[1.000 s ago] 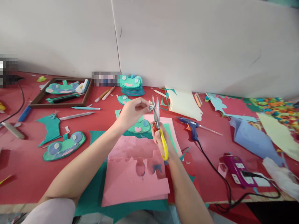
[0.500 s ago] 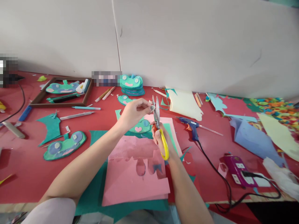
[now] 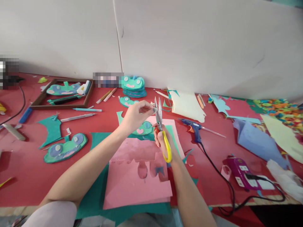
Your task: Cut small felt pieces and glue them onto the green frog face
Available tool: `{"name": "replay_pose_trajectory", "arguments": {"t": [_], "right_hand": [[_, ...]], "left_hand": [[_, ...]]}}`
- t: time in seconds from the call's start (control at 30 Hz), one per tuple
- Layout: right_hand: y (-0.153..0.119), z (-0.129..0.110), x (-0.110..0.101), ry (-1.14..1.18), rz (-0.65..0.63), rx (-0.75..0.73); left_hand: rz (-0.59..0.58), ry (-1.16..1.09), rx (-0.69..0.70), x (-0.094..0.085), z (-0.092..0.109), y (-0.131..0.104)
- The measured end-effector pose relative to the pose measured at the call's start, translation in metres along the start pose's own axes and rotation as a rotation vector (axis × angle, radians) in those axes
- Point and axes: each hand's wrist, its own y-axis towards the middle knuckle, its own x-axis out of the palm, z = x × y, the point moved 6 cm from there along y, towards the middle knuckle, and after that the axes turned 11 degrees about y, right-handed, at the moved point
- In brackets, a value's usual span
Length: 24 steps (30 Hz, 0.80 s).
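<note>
My right hand [image 3: 163, 138] is wrapped round the handles of yellow and red scissors [image 3: 167, 146], whose blades point up and stand slightly apart. Just left of the blades, my left hand [image 3: 138, 116] has thumb and fingertips pinched together; what they hold is too small to make out. Below lies pink felt [image 3: 134, 186] with cut-outs, on dark green felt [image 3: 94, 201]. A green felt frog face [image 3: 143, 128] with a pink heart lies partly behind my hands.
A frog face [image 3: 66, 148] and a framed tray [image 3: 33, 106] lie left. Stacked frog faces [image 3: 133, 85] stand by the wall. On the right are a blue glue gun [image 3: 195, 128], a purple power strip [image 3: 241, 173] with a black cable, and felt sheets [image 3: 260, 138].
My left hand has shifted very slightly at the fingertips beside the blades. The scissors and my right hand are almost unmoved.
</note>
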Motion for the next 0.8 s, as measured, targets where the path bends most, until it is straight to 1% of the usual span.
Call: {"name": "replay_pose_trajectory", "arguments": {"t": [0.27, 0.8], "right_hand": [[-0.0004, 0.0006, 0.0008, 0.019, -0.007, 0.005], [-0.0015, -0.0008, 0.0007, 0.007, -0.022, 0.014]], "left_hand": [[-0.023, -0.002, 0.000, 0.0003, 0.0004, -0.0007], [-0.011, 0.057, -0.007, -0.0025, 0.0032, -0.0008]]}}
